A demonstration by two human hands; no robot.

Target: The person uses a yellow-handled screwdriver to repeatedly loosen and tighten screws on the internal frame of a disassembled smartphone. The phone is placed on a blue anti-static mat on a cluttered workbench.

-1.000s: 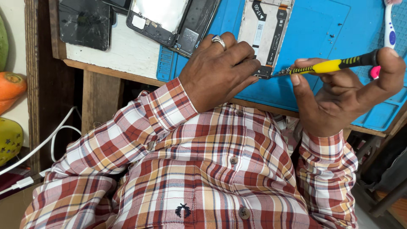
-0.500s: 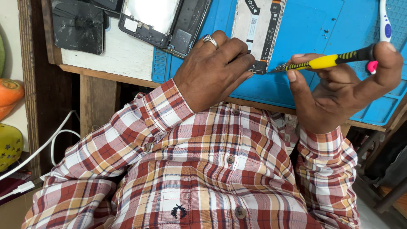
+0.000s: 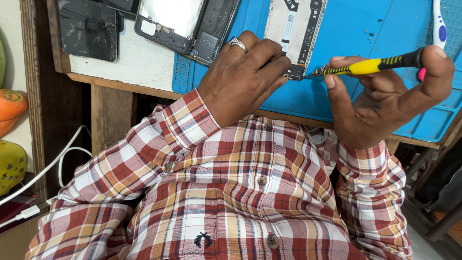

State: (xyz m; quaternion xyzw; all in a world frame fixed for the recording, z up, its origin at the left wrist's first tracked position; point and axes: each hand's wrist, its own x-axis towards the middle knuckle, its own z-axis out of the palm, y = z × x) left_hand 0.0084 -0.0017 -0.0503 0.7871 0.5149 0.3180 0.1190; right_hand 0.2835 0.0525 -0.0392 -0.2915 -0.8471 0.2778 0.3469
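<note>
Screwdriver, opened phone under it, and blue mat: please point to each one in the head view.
screwdriver (image 3: 370, 65), head view, on its yellow handle.
opened phone (image 3: 293, 29), head view, on its pale inner plate.
blue mat (image 3: 365, 24), head view, on a bare part right of the phone.

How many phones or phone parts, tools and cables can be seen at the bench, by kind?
Phone bodies or panels: 3 (opened phone under the left hand, opened phone, dark panel)
Screwdrivers: 1, in the right hand
Toothbrushes: 1
White cables: 1
Total: 6
</note>
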